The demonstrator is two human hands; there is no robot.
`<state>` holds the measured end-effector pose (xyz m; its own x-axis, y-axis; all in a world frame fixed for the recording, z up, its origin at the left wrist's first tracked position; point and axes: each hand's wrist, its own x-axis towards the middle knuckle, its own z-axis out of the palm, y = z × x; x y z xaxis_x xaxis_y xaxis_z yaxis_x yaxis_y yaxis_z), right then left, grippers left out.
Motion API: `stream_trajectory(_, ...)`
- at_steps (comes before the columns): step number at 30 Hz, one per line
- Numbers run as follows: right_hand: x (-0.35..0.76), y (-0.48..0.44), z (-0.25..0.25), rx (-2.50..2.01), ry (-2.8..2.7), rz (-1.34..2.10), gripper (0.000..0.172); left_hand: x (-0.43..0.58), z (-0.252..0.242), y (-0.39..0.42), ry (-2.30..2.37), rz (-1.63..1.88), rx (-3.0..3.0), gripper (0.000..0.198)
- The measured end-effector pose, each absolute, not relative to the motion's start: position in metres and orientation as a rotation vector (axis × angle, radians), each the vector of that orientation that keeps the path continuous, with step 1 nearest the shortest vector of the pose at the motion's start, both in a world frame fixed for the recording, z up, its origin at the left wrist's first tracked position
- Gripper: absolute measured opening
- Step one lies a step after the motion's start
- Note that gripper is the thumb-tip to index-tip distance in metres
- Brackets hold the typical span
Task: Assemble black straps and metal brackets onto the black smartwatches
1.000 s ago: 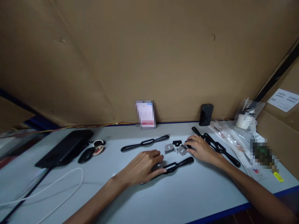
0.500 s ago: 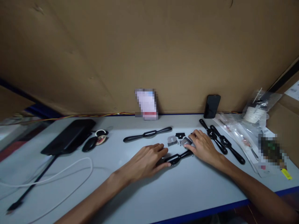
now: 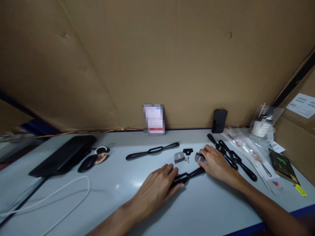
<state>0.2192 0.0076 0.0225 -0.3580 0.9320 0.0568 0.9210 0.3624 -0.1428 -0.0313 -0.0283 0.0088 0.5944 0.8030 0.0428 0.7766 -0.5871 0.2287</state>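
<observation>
A black spokeshave body [image 3: 188,177] lies on the near side of the table, its left handle under my left hand [image 3: 158,182]. My left fingers and thumb close around that handle, hiding its end. My right hand [image 3: 216,162] pinches a grey spokeshave blade [image 3: 198,157] between thumb and fingers, just above the body's right handle. Left of it lie a second grey blade [image 3: 179,158], a small black cap plate [image 3: 188,151] and small silver screws [image 3: 187,160]. Behind my left hand rests another black spokeshave body [image 3: 152,150].
Two spokeshaves [image 3: 237,158] lie right of my right hand, beside plastic-wrapped packages [image 3: 254,157]. A phone [image 3: 219,121] and a blurred-out upright item [image 3: 155,119] lean on the cardboard wall [image 3: 157,65]. At left are a black box-like device [image 3: 65,155], a mouse [image 3: 87,163] and white cable [image 3: 86,193].
My right hand has drawn the pinched blade slightly away from the other blade, to the right. My left hand stays at the spokeshave's handle. The head view has shifted upward.
</observation>
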Motion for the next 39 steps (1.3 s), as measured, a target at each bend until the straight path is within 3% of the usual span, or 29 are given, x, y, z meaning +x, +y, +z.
stream_trajectory(6, 0.227, 0.007, 0.010, -1.547, -2.446, -0.070, 0.051, -0.024, 0.001, -0.034, 1.379, 0.346, 2.527, 0.024)
stream_trajectory(11, 0.233, 0.012, 0.006, -1.544, -2.519, 0.095, 0.066, -0.024, -0.003, -0.033, 1.358, 0.336, 2.513, 0.029)
stream_trajectory(13, 0.235, 0.014, 0.009, -1.555, -2.526, 0.134, 0.065, -0.025, -0.004, -0.032, 1.347, 0.330, 2.523, 0.031)
stream_trajectory(17, 0.236, 0.016, 0.017, -1.532, -2.607, 0.145, 0.041, -0.025, -0.003, -0.032, 1.339, 0.331, 2.509, 0.033)
stream_trajectory(19, 0.236, 0.016, 0.020, -1.540, -2.624, 0.134, 0.038, -0.025, -0.003, -0.031, 1.340, 0.333, 2.491, 0.034)
stream_trajectory(22, 0.237, 0.017, 0.023, -1.575, -2.649, 0.204, 0.045, -0.025, -0.002, -0.031, 1.336, 0.328, 2.477, 0.033)
stream_trajectory(27, 0.239, 0.020, 0.027, -1.641, -2.676, 0.343, 0.078, -0.026, -0.002, -0.030, 1.324, 0.319, 2.458, 0.036)
stream_trajectory(30, 0.240, 0.023, 0.028, -1.640, -2.706, 0.311, 0.089, -0.027, -0.002, -0.030, 1.303, 0.311, 2.476, 0.037)
stream_trajectory(39, 0.236, 0.030, 0.021, -1.605, -2.665, 0.137, 0.085, -0.028, -0.004, -0.029, 1.249, 0.364, 2.571, 0.034)
